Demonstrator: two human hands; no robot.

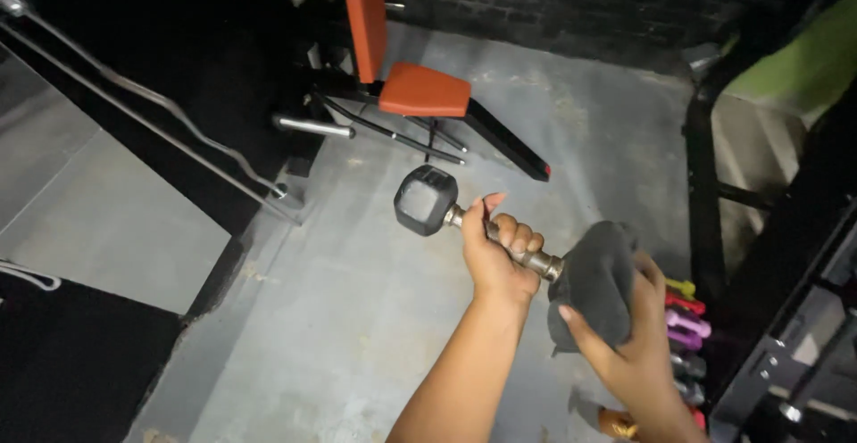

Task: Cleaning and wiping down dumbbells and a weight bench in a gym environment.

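My left hand (496, 254) grips the metal handle of a dumbbell (427, 199) with black hexagonal heads, held out over the grey floor. The far head points up and left. My right hand (634, 345) holds a dark grey cloth (596, 278) wrapped over the near head of the dumbbell, which is hidden under the cloth. The two hands are close together, a few centimetres apart along the handle.
An orange padded bench (423, 91) on a black frame stands at the back. Curved metal bars (152, 104) lean at the left by a mirror. Small coloured dumbbells (686, 322) sit on a rack low at the right. A dark frame (786, 229) lines the right side.
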